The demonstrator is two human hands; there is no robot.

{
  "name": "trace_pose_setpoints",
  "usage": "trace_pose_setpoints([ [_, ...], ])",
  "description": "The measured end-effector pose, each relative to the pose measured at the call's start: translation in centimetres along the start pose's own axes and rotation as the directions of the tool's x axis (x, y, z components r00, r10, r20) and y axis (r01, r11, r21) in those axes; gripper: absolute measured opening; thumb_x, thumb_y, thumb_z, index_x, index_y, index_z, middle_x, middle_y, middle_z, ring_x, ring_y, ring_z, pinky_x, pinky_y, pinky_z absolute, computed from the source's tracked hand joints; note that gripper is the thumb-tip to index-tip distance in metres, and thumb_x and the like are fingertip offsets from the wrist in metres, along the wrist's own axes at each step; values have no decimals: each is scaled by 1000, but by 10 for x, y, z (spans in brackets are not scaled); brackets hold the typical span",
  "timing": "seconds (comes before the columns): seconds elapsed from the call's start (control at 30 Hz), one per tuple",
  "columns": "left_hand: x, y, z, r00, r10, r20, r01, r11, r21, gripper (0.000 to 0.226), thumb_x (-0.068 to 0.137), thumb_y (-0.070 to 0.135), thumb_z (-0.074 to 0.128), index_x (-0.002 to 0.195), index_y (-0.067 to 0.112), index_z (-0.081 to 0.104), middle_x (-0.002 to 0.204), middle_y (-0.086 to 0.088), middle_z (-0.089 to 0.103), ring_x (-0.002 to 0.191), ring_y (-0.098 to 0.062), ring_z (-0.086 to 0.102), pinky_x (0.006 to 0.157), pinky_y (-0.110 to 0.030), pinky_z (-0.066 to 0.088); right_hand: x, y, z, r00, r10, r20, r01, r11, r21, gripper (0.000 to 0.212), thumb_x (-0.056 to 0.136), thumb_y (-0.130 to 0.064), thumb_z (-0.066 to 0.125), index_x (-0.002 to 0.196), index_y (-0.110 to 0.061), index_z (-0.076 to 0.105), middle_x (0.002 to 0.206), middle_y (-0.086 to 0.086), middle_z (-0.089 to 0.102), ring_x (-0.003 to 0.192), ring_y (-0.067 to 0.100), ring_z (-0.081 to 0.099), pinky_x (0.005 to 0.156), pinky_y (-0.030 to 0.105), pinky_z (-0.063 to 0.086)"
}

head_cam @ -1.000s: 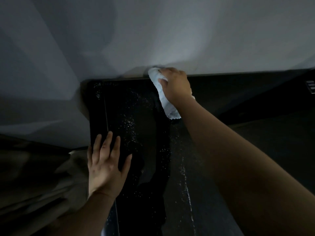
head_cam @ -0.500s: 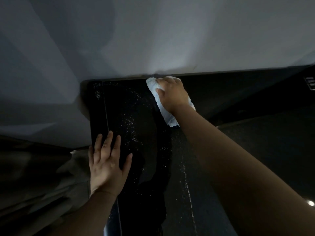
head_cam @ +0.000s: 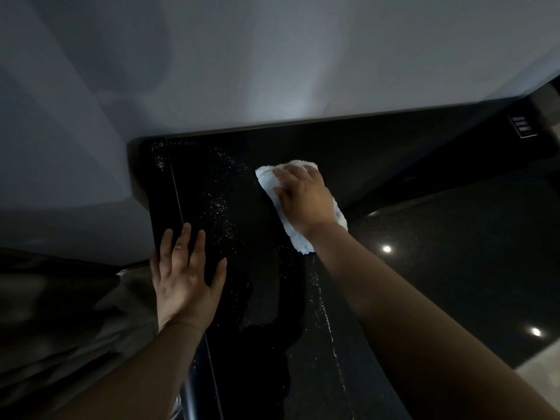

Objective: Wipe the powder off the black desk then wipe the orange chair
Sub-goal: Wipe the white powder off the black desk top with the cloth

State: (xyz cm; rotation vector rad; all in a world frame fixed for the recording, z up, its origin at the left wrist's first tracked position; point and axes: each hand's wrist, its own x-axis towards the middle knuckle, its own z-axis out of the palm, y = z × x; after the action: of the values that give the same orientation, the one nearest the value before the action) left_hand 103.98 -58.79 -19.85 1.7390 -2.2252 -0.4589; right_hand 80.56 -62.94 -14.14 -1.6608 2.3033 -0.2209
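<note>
- My right hand [head_cam: 304, 201] has pulled the white cloth [head_cam: 298, 241] back towards me. A second ago it was up against the wall [head_cam: 272, 71] at the far edge of the table [head_cam: 266, 298], and now it sits clearly nearer.
- That hand lies flat on the cloth, fingers laid over it and pressing down with the thumb out to the side. The cloth sticks out beyond the fingertips and behind the wrist.
- My left hand [head_cam: 188, 277] has hardly moved. It is spread palm-down on the table, to the left of and nearer than the right hand, holding nothing.
- The powder [head_cam: 221, 207] is scattered between the two hands and beyond the left fingertips. A thin line of it also runs towards me under the right forearm.
- I take this as one stroke of the first step, and plenty of speckles remain to the left of the cloth.
- So the table is far from clean. I cannot make out the orange chair, so that part has not begun.
</note>
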Motion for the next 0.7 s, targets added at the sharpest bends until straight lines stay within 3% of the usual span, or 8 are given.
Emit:
trace_pose_setpoints([
  [0.7, -1, -1, 4, 999, 23, -22, -23, 1000, -2, 68, 88, 54, 34, 139, 11, 49, 152, -8, 34, 145, -30, 17, 113, -58, 21, -90, 15, 16, 995, 58, -86, -54, 997, 55, 43, 97, -34, 38, 136, -22, 53, 144, 2, 49, 139, 31, 32, 100, 55, 43],
])
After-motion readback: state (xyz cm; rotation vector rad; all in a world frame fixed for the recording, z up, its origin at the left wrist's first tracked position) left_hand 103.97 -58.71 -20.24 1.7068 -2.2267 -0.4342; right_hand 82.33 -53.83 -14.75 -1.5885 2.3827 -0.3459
